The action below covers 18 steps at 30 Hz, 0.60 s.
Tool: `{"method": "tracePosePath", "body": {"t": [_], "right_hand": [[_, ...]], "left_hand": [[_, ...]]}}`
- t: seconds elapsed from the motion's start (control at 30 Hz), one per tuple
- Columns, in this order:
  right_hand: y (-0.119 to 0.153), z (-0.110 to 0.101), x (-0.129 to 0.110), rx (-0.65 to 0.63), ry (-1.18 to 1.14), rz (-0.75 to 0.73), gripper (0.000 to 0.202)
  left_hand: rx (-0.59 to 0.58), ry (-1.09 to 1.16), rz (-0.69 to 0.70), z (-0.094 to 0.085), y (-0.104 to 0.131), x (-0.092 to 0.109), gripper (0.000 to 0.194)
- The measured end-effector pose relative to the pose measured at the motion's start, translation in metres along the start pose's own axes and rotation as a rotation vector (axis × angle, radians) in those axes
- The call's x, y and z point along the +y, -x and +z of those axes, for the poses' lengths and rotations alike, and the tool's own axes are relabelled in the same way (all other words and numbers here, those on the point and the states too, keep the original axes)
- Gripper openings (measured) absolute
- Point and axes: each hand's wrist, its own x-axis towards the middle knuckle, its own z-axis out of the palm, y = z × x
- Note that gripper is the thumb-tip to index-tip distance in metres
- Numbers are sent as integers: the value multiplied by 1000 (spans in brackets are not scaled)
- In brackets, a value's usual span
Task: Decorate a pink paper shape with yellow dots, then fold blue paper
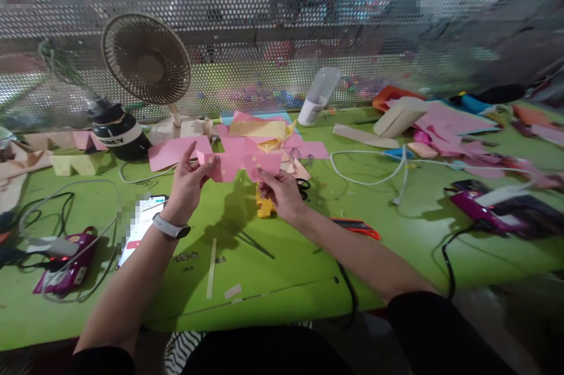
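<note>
A folded pink paper piece (268, 163) is held up above the green table, stretched between both hands. My left hand (187, 181) pinches its left end between thumb and fingers, the index finger pointing up. At the right end, my right hand (282, 193) grips the paper with the thumb in front. Just beneath the right hand lies a yellow object (264, 206), partly covered by the fingers. Behind the held piece are more pink paper (315, 149) and a yellowish strip (258, 129). Tweezers (255, 243) rest on the table below the hands.
A phone (143, 225) lies beside the left wrist, and a red-edged cutter (356, 227) by the right forearm. A fan (147, 60), a black jar (118, 131) and a white bottle (318, 97) stand behind. Purple power strips (489, 207) with cables sit at both sides.
</note>
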Motion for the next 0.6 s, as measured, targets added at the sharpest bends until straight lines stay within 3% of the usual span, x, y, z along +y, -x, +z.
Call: {"method": "tracePosePath", "body": {"t": [0.4,0.5,0.6], "right_hand": [[-5,-4,-1,-36,-1,23,40],[-5,-5,0,-28,8,8,36],[-5,-4,2,-6,17,-8,34]], "left_hand": [[25,61,-1,-6,-4,-11,90],[50,86,-19,-6,-6,-12,87],[78,124,-35,-2,-6,-13,70]]}}
